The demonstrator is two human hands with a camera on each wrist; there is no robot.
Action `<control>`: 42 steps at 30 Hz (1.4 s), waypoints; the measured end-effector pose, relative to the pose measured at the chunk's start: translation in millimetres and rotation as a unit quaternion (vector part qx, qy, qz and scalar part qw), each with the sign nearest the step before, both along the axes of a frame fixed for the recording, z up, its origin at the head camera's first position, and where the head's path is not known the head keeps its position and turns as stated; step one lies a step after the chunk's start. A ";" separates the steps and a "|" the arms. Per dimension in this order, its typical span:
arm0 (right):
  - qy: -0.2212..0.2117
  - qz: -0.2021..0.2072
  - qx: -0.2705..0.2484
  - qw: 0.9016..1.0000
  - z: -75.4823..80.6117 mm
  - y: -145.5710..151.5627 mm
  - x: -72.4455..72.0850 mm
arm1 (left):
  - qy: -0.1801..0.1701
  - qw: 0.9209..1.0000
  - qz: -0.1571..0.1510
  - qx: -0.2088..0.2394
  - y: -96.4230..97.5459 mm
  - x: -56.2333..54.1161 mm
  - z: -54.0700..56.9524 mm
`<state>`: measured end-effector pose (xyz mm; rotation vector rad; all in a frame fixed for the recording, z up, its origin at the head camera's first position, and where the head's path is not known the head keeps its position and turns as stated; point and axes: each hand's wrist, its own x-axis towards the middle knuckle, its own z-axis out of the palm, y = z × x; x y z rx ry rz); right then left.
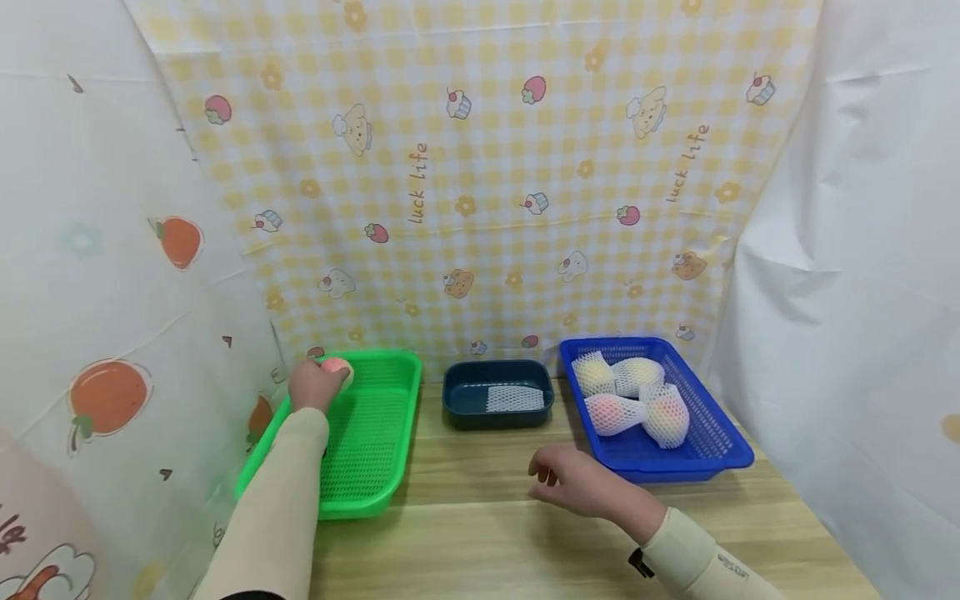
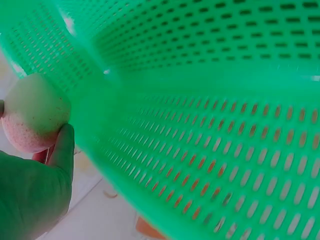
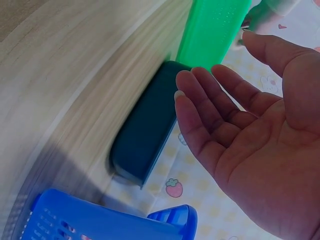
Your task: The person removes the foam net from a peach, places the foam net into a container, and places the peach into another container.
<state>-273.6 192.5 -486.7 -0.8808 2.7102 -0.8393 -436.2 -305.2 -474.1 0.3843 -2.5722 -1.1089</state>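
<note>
Left hand [image 1: 313, 387]: fingers and thumb gripping 1 pink-and-pale peach [image 2: 37, 112] at far-left corner of green basket [image 1: 367, 450]; contact between peach and basket cannot be determined. Right hand [image 1: 576, 482]: relaxed, fingers loosely bent, palm bare, over wooden table [image 1: 465, 542], near front left corner of blue basket [image 1: 667, 472]. Between baskets: dark tray [image 1: 498, 422] containing white foam net [image 1: 515, 398], lying flat. Blue basket contains 4 net-wrapped fruits [image 1: 666, 417], grouped toward left side. Behind: yellow-checked cloth [image 1: 480, 167].
</note>
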 end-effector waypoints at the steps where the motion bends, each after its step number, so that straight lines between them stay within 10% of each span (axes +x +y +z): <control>1: 0.000 0.001 -0.001 1.000 0.3 0.2 0.6 | -0.007 1.000 0.005 -0.009 0.0 -0.7 -3.0; 12: -0.003 -0.006 -0.005 1.000 2.6 8.5 5.5 | -0.076 0.995 0.020 -0.054 1.6 -10.5 -17.3; 42: -0.025 0.006 -0.011 1.000 -7.2 17.3 8.1 | -0.086 0.994 0.033 -0.054 6.2 -31.1 -55.4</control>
